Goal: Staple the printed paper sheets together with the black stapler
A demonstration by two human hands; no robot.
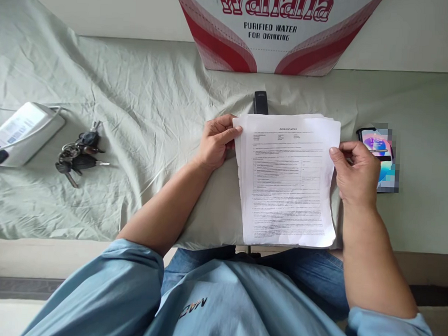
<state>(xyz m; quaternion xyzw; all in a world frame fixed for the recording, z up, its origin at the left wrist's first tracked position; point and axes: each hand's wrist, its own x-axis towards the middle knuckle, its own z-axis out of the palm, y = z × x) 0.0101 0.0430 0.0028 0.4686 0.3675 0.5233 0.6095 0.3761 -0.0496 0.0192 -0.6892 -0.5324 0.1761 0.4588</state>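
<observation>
A loose stack of printed paper sheets (288, 190), headed "Overleaf Notes", is held up over the front edge of the cloth-covered table. My left hand (219, 140) pinches the stack near its upper left corner, thumb on top. On the other side, my right hand (355, 169) grips the right edge between thumb and fingers, a little below the corner. The sheets are slightly fanned, with wrinkled lower edges. Just beyond the top of the papers a black stapler-like object (261, 102) pokes out, its lower part hidden behind them.
A phone (385, 172) lies beside my right hand, partly covered by it and blurred. Farther left are a bunch of keys (81, 152) and a white device with a cord (25, 134). A Wahaha water carton (270, 46) stands at the back of the pale green tablecloth (156, 95).
</observation>
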